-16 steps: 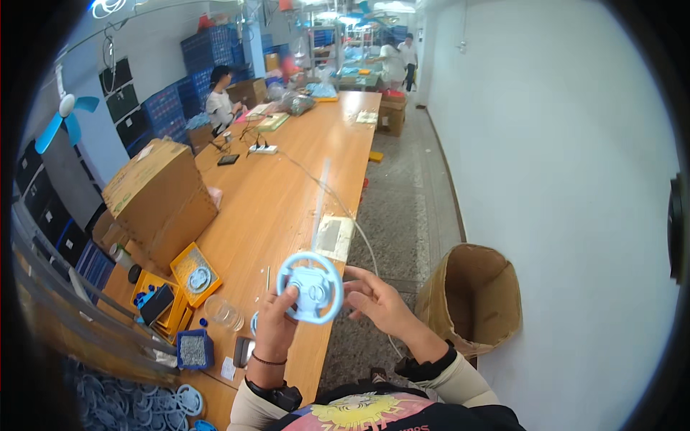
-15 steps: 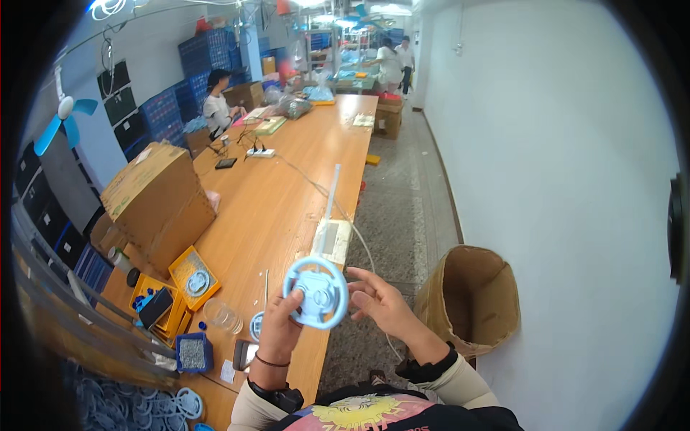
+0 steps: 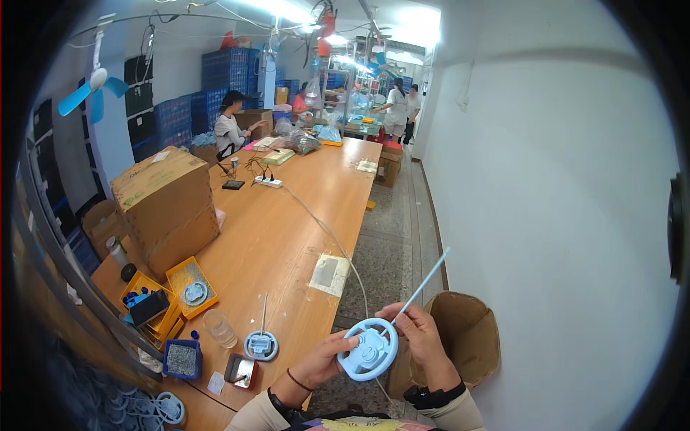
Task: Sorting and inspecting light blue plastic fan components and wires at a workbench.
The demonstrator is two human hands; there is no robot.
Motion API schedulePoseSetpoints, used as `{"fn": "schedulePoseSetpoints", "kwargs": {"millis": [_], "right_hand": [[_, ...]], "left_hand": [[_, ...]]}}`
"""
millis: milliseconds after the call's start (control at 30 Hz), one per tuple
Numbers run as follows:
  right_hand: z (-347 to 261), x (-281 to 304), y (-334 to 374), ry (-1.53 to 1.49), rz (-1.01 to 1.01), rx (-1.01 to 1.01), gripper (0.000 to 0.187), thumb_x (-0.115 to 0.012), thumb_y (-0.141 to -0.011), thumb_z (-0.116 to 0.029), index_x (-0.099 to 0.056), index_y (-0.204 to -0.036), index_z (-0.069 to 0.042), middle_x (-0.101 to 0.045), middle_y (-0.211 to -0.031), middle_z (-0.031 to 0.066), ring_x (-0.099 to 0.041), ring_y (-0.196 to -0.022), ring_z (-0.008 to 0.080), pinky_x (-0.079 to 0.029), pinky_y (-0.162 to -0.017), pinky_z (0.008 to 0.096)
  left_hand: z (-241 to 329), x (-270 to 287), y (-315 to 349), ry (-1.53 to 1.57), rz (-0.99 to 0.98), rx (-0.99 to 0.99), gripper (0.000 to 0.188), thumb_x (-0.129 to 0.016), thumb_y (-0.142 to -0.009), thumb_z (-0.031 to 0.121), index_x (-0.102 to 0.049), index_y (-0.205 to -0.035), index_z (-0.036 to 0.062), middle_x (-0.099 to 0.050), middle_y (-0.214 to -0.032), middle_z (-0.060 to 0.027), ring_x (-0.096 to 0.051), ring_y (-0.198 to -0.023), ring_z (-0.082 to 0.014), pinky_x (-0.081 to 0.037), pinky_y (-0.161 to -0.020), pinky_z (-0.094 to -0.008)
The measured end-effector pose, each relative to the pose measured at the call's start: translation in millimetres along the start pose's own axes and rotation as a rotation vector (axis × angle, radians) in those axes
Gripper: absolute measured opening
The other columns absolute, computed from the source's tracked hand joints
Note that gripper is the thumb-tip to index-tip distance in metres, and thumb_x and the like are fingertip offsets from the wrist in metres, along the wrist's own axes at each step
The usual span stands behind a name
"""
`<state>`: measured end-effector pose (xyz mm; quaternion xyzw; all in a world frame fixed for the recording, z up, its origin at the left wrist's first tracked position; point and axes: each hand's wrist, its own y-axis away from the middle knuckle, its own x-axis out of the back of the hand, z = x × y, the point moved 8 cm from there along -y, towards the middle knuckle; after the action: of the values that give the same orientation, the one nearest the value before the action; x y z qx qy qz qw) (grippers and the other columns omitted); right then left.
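Observation:
A light-blue toy steering wheel [image 3: 370, 350] is in my left hand [image 3: 321, 363], past the table's right edge, its thumb lying over the wheel's near side and fingers behind. My right hand [image 3: 420, 339] is closed on a thin light-blue rod [image 3: 429, 276] close to the wheel's rim. The rod points up and to the right; my fingers hide where it meets the wheel. On the table to the left lies a second light-blue wheel [image 3: 260, 346] with a similar rod pointing away. Beside it sits a small red-rimmed tin [image 3: 242, 371].
A large open cardboard box [image 3: 471, 334] stands on the floor at right. On the left are a yellow tray [image 3: 191, 286] with a wheel part, a blue bin [image 3: 182, 359] of small grey pieces, a clear cup [image 3: 219, 329] and a big carton [image 3: 165, 208]. A white cable [image 3: 323, 228] crosses the table.
Both hands and the wheel have moved right, off the table's edge. My right hand, apart from the wheel before, now grips the rod, which has swung from upright to leaning right.

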<state>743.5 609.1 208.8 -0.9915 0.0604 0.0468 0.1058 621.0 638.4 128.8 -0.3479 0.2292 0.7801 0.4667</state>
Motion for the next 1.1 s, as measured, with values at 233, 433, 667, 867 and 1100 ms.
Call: {"fn": "schedulePoseSetpoints", "kwargs": {"millis": [233, 433, 667, 867, 1100], "right_hand": [[-12.2, -7.6, 2.7, 0.087, -0.029, 0.128, 0.018, -0.053, -0.088, -0.019, -0.059, -0.091, -0.002, -0.062, -0.096, 0.0123, -0.058, -0.088, 0.0173, -0.045, -0.079, 0.0298], [-12.0, -12.7, 10.6, 0.058, -0.055, 0.123, 0.017, -0.054, -0.087, -0.018, -0.059, -0.088, -0.002, -0.063, -0.095, 0.0132, -0.058, -0.088, 0.0179, -0.044, -0.081, 0.0314], [-17.9, -9.6, 18.2, 0.158, 0.016, 0.131, 0.015, -0.054, -0.088, -0.016, -0.057, -0.088, -0.001, -0.063, -0.09, 0.0092, -0.057, -0.079, 0.0111, -0.046, -0.072, 0.0248], [-3.9, 16.7, 21.0, 0.248, 0.2, 0.165, 0.015, -0.058, -0.086, -0.017, -0.053, -0.082, -0.003, -0.056, -0.073, 0.0005, -0.048, -0.063, 0.0041, -0.04, -0.056, 0.019], [-8.8, 23.0, 33.2, 0.361, 0.276, 0.215, 0.018, -0.059, -0.086, -0.018, -0.051, -0.08, -0.003, -0.051, -0.068, -0.0018, -0.046, -0.062, 0.0032, -0.038, -0.054, 0.018]], "left_hand": [[3.2, -24.0, 5.6, 0.253, -0.364, 0.072, 0.048, -0.054, -0.086, 0.023, -0.039, -0.124, -0.0026, -0.055, -0.111, -0.0083, -0.058, -0.094, -0.0146, -0.047, -0.082, -0.0269], [1.1, -8.0, 7.3, 0.082, -0.156, -0.007, 0.057, -0.056, -0.085, 0.024, -0.033, -0.129, -0.0028, -0.055, -0.111, -0.0086, -0.058, -0.094, -0.013, -0.047, -0.081, -0.0234], [-1.9, -18.2, 11.8, -0.089, -0.111, -0.023, 0.052, -0.048, -0.09, 0.029, -0.032, -0.132, 0.0015, -0.049, -0.12, -0.006, -0.054, -0.101, -0.0116, -0.045, -0.086, -0.0297], [-6.6, -16.1, 10.9, 0.008, -0.251, -0.038, 0.049, -0.043, -0.092, 0.036, -0.038, -0.129, 0.0049, -0.051, -0.116, -0.0031, -0.051, -0.1, -0.0104, -0.043, -0.085, -0.0275], [-14.4, -9.4, 6.3, -0.261, -0.068, -0.025, 0.037, -0.057, -0.086, 0.023, -0.051, -0.117, 0.0041, -0.059, -0.098, 0.001, -0.054, -0.089, -0.0071, -0.044, -0.078, -0.0218]]}}
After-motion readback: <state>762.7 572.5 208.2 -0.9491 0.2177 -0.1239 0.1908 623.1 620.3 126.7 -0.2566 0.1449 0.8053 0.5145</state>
